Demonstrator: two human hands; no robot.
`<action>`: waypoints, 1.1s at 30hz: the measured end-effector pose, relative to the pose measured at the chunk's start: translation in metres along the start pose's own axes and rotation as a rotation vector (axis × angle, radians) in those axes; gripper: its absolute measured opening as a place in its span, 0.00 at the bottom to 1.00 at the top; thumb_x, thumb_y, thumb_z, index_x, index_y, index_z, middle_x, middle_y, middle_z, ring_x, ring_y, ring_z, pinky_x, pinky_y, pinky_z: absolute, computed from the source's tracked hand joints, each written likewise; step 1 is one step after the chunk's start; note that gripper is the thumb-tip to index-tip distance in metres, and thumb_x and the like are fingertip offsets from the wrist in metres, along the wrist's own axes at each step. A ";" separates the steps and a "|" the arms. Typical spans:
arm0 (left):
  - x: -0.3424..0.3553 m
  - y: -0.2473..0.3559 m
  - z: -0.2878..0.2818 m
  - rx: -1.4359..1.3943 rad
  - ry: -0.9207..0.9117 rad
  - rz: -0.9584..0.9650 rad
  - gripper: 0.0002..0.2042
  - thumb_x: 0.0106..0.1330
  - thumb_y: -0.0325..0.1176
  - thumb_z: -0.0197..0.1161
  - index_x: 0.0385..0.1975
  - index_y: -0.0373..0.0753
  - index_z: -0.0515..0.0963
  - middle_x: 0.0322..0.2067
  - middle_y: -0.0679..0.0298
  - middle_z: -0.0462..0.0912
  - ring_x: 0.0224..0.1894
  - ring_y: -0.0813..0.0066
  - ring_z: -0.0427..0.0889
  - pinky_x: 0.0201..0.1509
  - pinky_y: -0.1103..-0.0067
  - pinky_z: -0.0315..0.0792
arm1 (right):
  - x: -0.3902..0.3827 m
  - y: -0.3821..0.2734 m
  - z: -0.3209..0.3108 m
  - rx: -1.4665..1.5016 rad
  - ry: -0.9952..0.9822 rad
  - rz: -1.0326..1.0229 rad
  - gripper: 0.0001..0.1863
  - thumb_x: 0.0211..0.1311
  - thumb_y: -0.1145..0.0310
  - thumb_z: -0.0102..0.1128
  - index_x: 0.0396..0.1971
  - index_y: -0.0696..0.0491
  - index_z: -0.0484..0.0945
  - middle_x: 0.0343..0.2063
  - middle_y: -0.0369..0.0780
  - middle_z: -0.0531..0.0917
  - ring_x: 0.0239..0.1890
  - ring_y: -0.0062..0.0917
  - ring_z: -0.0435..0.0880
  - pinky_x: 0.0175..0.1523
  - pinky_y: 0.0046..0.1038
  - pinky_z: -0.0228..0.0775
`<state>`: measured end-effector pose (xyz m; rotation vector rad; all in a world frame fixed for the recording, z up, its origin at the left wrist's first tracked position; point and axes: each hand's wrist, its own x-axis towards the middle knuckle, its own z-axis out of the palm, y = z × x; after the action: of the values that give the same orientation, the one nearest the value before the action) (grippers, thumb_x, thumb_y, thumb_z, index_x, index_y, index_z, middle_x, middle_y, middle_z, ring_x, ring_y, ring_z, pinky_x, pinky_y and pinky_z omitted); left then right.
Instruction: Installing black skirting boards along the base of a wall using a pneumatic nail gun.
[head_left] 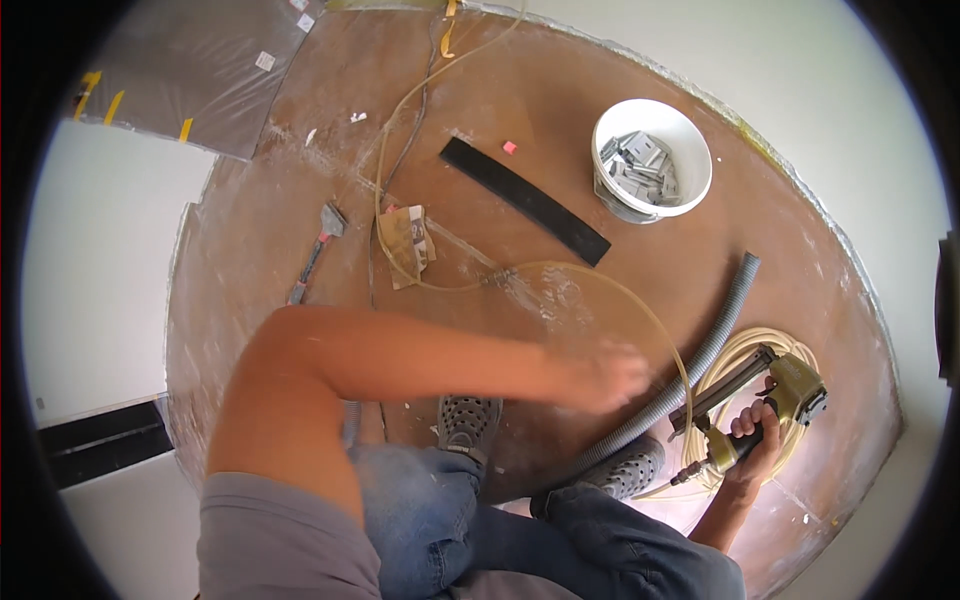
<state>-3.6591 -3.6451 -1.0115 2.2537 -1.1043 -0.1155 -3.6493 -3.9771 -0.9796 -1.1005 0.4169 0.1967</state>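
Observation:
My right hand is wrapped round the black grip of an olive-gold pneumatic nail gun, held at the lower right. Its dark magazine slants down to the left, and an air hose fitting joins the bottom of the grip. Across my body reaches my left arm. My left hand is smeared by motion above the floor, near the grey corrugated conduit and left of the nail gun. Its fingers cannot be made out. Behind the gun lies a coil of beige hose.
A white bucket of metal pieces stands at far right. A black strip, a scraper, a crumpled paper bag and a thin clear hose lie on the brown floor covering. White walls bound it.

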 end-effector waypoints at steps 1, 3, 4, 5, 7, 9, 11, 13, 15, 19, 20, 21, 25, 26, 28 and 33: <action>-0.026 -0.025 -0.015 0.165 -0.078 -0.015 0.08 0.62 0.35 0.61 0.36 0.38 0.78 0.38 0.59 0.75 0.44 0.64 0.78 0.46 0.69 0.77 | 0.001 -0.009 -0.016 0.104 -0.076 0.043 0.31 0.72 0.71 0.52 0.72 0.62 0.58 0.26 0.31 0.65 0.24 0.13 0.63 0.28 0.16 0.62; -0.083 -0.064 -0.011 0.334 -0.089 -0.478 0.21 0.61 0.35 0.64 0.54 0.36 0.75 0.47 0.58 0.76 0.50 0.60 0.79 0.53 0.69 0.78 | 0.002 -0.019 -0.032 0.219 -0.108 0.127 0.31 0.72 0.70 0.53 0.71 0.62 0.58 0.25 0.31 0.65 0.22 0.12 0.63 0.25 0.16 0.61; -0.086 -0.072 -0.035 0.367 -0.325 -0.657 0.27 0.62 0.38 0.67 0.60 0.35 0.71 0.53 0.55 0.75 0.54 0.58 0.78 0.56 0.67 0.77 | 0.000 -0.022 -0.035 0.118 -0.092 0.111 0.32 0.71 0.70 0.53 0.71 0.62 0.57 0.25 0.31 0.64 0.21 0.12 0.62 0.23 0.16 0.61; -0.118 -0.091 -0.036 0.520 -0.260 -0.592 0.30 0.61 0.41 0.68 0.61 0.36 0.70 0.56 0.53 0.74 0.54 0.55 0.79 0.56 0.65 0.76 | 0.000 -0.021 -0.026 0.032 -0.092 0.104 0.32 0.70 0.70 0.54 0.71 0.62 0.57 0.25 0.31 0.64 0.20 0.13 0.62 0.22 0.17 0.61; -0.152 -0.110 -0.039 0.516 -0.345 -0.644 0.31 0.61 0.41 0.69 0.62 0.35 0.68 0.55 0.53 0.75 0.53 0.54 0.80 0.56 0.65 0.76 | -0.003 -0.024 0.005 -0.190 -0.002 0.039 0.24 0.62 0.73 0.56 0.58 0.63 0.69 0.20 0.33 0.68 0.16 0.17 0.67 0.21 0.20 0.63; -0.173 -0.116 -0.034 0.501 -0.527 -0.585 0.27 0.65 0.37 0.64 0.62 0.34 0.68 0.52 0.53 0.77 0.53 0.55 0.80 0.55 0.65 0.76 | 0.002 -0.024 0.003 -0.333 -0.079 0.023 0.11 0.61 0.73 0.57 0.41 0.62 0.74 0.19 0.36 0.72 0.16 0.19 0.70 0.22 0.22 0.65; -0.201 -0.129 -0.012 0.473 -0.493 -0.605 0.20 0.67 0.32 0.56 0.58 0.35 0.69 0.48 0.52 0.80 0.49 0.55 0.83 0.51 0.66 0.78 | 0.009 -0.026 -0.002 -0.366 -0.177 0.100 0.06 0.61 0.73 0.58 0.27 0.59 0.72 0.17 0.38 0.74 0.16 0.20 0.72 0.23 0.23 0.66; -0.202 -0.126 -0.010 0.427 -0.675 -0.716 0.16 0.68 0.33 0.56 0.53 0.37 0.71 0.46 0.50 0.81 0.45 0.51 0.84 0.49 0.63 0.79 | 0.007 -0.033 0.006 -0.470 -0.117 0.107 0.09 0.60 0.70 0.58 0.24 0.58 0.72 0.14 0.36 0.73 0.14 0.19 0.71 0.22 0.22 0.64; -0.217 -0.115 -0.026 0.411 -0.714 -0.647 0.08 0.68 0.29 0.51 0.44 0.40 0.74 0.41 0.49 0.83 0.43 0.54 0.86 0.43 0.65 0.80 | 0.008 -0.035 0.008 -0.557 -0.086 0.101 0.10 0.61 0.69 0.59 0.24 0.57 0.73 0.14 0.35 0.73 0.15 0.18 0.72 0.22 0.22 0.65; -0.310 -0.138 -0.038 0.337 -1.269 -0.852 0.10 0.64 0.32 0.58 0.40 0.39 0.84 0.41 0.50 0.87 0.47 0.50 0.86 0.49 0.60 0.79 | 0.013 -0.031 -0.015 -1.043 -0.088 0.080 0.11 0.62 0.70 0.63 0.38 0.63 0.79 0.23 0.44 0.84 0.25 0.28 0.83 0.35 0.33 0.77; -0.344 -0.147 -0.054 0.357 -1.291 -0.863 0.10 0.64 0.32 0.58 0.40 0.39 0.84 0.41 0.50 0.87 0.47 0.50 0.86 0.49 0.60 0.79 | 0.015 -0.024 -0.012 -1.058 -0.102 -0.012 0.19 0.60 0.71 0.65 0.50 0.63 0.77 0.31 0.51 0.86 0.34 0.40 0.88 0.44 0.38 0.78; -0.372 -0.151 -0.073 0.321 -1.306 -0.927 0.11 0.64 0.33 0.58 0.41 0.39 0.84 0.42 0.51 0.87 0.47 0.50 0.86 0.50 0.59 0.79 | 0.019 -0.016 -0.014 -1.087 -0.129 -0.112 0.31 0.57 0.72 0.66 0.62 0.61 0.70 0.37 0.57 0.85 0.41 0.50 0.88 0.47 0.41 0.77; -0.208 -0.160 -0.100 0.440 -1.036 -0.896 0.10 0.65 0.37 0.61 0.39 0.41 0.84 0.40 0.53 0.87 0.45 0.49 0.86 0.48 0.59 0.79 | 0.023 0.021 -0.066 -1.540 -0.075 -0.187 0.50 0.51 0.65 0.71 0.72 0.63 0.55 0.35 0.56 0.85 0.32 0.50 0.87 0.37 0.43 0.80; -0.169 -0.154 -0.119 0.464 -0.759 -0.879 0.09 0.65 0.37 0.61 0.37 0.41 0.83 0.39 0.53 0.87 0.44 0.48 0.85 0.47 0.59 0.79 | 0.025 0.024 -0.066 -1.588 -0.070 -0.194 0.51 0.51 0.64 0.72 0.73 0.63 0.54 0.35 0.55 0.85 0.32 0.49 0.87 0.36 0.43 0.80; -0.076 -0.133 -0.151 0.408 -0.361 -0.845 0.07 0.66 0.36 0.61 0.34 0.41 0.82 0.37 0.53 0.86 0.42 0.47 0.84 0.45 0.58 0.77 | 0.025 0.038 -0.071 -1.633 -0.068 -0.194 0.51 0.52 0.63 0.72 0.73 0.62 0.54 0.35 0.55 0.85 0.31 0.48 0.87 0.36 0.43 0.80; 0.071 -0.161 -0.183 0.523 -0.358 -0.507 0.08 0.66 0.32 0.60 0.39 0.39 0.82 0.34 0.52 0.84 0.42 0.49 0.83 0.46 0.60 0.76 | 0.022 0.060 -0.096 -1.626 -0.023 -0.129 0.55 0.52 0.62 0.73 0.75 0.61 0.48 0.33 0.54 0.86 0.30 0.48 0.87 0.35 0.42 0.80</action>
<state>-3.4421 -3.5340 -0.9424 3.0413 -0.7570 -0.5033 -3.6729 -4.0374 -1.0753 -2.7030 0.0814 0.4581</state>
